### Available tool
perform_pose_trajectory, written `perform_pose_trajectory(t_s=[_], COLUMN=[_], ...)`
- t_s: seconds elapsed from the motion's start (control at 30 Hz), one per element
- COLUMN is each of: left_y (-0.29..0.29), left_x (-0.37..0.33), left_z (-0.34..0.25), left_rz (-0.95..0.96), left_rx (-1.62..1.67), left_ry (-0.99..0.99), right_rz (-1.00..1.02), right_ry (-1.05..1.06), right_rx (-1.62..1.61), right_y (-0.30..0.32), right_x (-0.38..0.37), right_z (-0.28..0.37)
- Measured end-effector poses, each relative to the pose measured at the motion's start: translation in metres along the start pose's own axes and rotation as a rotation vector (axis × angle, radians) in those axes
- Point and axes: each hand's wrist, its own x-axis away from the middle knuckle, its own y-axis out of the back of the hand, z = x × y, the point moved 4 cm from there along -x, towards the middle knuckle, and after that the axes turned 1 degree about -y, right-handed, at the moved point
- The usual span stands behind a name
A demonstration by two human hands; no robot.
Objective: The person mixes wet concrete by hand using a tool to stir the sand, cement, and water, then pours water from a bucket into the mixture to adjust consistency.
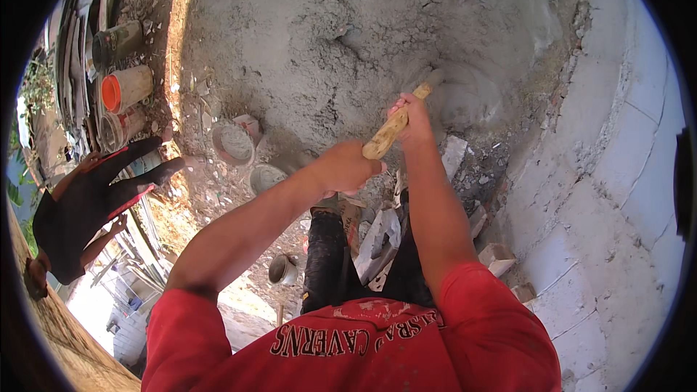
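Note:
Both my hands are closed round a thick, pale wooden tool handle [387,133]. My left hand [347,167] wraps the end nearest my body, and my right hand [412,120] grips it further along. The handle slants away to the right, its far end down at the wet grey concrete mix [290,36]. Whatever is fixed to that end is sunk in the mix and cannot be seen. Around it the mix is smooth and swirled at the right, rougher and lumpy in the middle.
Mix-coated buckets [234,143] stand left of my hands. A crumpled paper sack [379,243] lies between my legs, with rubble [498,258] on the right. A pale block wall [617,145] rises at right. Further left are an orange-mouthed bucket [111,93] and a person in black [76,225].

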Motion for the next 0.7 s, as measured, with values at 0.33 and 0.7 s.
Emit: perform_pose_trajectory(t_s=[0.33, 0.7], left_y=[-0.005, -0.055], left_x=[0.241, 0.357], left_z=[0.122, 0.507], left_rz=[-0.178, -0.304], left_rx=[-0.144, 0.223], left_ry=[-0.154, -0.086], right_rz=[0.057, -0.089], right_ry=[0.009, -0.052], right_rx=[0.308, 1.106], right_y=[-0.064, -0.024], right_x=[0.141, 0.101], right_z=[-0.086, -0.382])
